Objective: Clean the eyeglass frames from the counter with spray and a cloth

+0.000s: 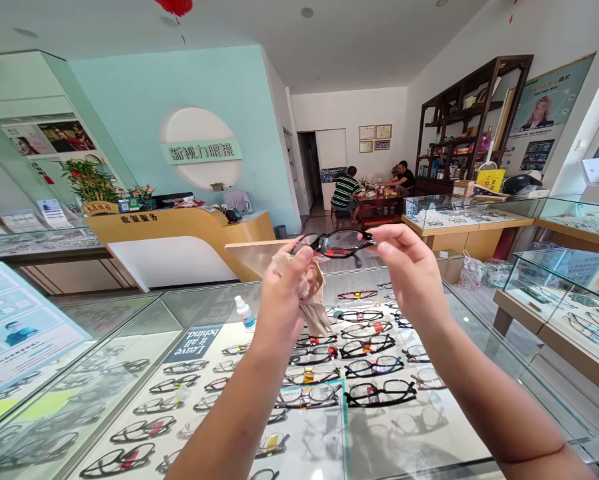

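Observation:
A pair of dark-framed eyeglasses (347, 243) is held up above the glass display case (179, 300). My left hand (285, 287) grips the left end of the frame, with a beige cloth (315, 313) bunched in the same fingers and hanging below them. At the frame's right end, my right hand (412, 267) pinches it between thumb and fingers. Rows of eyeglasses (374, 345) lie under both arms. A small white bottle (244, 312) stands beyond my left forearm.
A wooden-sided reception counter (204, 240) stands ahead to the left. More glass display cases (569, 300) line the right side. Two people (347, 193) sit at a table far back, near a dark shelf unit (459, 127). A printed sign (24, 333) leans at the left.

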`<action>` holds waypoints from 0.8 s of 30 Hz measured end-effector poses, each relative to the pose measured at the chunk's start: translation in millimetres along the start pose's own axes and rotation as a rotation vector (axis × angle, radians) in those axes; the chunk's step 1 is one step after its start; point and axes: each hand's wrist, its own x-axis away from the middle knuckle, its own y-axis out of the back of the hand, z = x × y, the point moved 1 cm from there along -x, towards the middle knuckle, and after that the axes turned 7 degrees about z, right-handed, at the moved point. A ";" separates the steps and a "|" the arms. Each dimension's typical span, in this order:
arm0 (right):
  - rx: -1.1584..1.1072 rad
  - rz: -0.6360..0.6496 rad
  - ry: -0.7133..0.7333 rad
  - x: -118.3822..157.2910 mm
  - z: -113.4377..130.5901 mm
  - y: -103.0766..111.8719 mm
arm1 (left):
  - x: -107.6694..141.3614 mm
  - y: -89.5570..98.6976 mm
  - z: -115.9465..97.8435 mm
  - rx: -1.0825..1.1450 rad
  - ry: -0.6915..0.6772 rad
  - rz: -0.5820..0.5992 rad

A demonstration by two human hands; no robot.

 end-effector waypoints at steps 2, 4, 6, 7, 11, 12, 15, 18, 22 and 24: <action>0.245 0.098 0.120 -1.5 2.5 1.7 | -4.3 -1.3 4.2 0.152 0.212 0.116; 0.453 0.173 0.240 -3.1 3.8 2.4 | -6.7 -2.0 9.8 0.256 0.383 0.215; 0.546 0.220 0.323 -4.3 3.4 2.6 | -7.4 -1.9 15.3 0.334 0.500 0.288; 0.556 0.237 0.354 -4.8 2.8 2.7 | -7.5 -1.7 17.6 0.365 0.545 0.315; 0.514 0.280 0.426 -5.5 0.2 4.4 | -7.4 -0.9 21.7 0.438 0.694 0.372; 0.494 0.283 0.430 -5.3 -0.1 4.8 | -7.4 -0.9 21.5 0.441 0.721 0.379; 0.432 0.280 0.406 -4.1 0.7 4.5 | -6.2 -2.8 19.2 0.454 0.770 0.386; 0.414 0.245 0.373 -1.6 5.8 1.1 | -2.7 -7.3 16.9 0.451 0.788 0.419; 0.480 0.186 0.269 2.0 22.0 -0.8 | -0.1 -11.0 18.0 0.279 0.684 0.472; 0.530 0.160 0.227 3.9 32.1 4.5 | -1.5 -8.2 19.0 0.077 0.563 0.446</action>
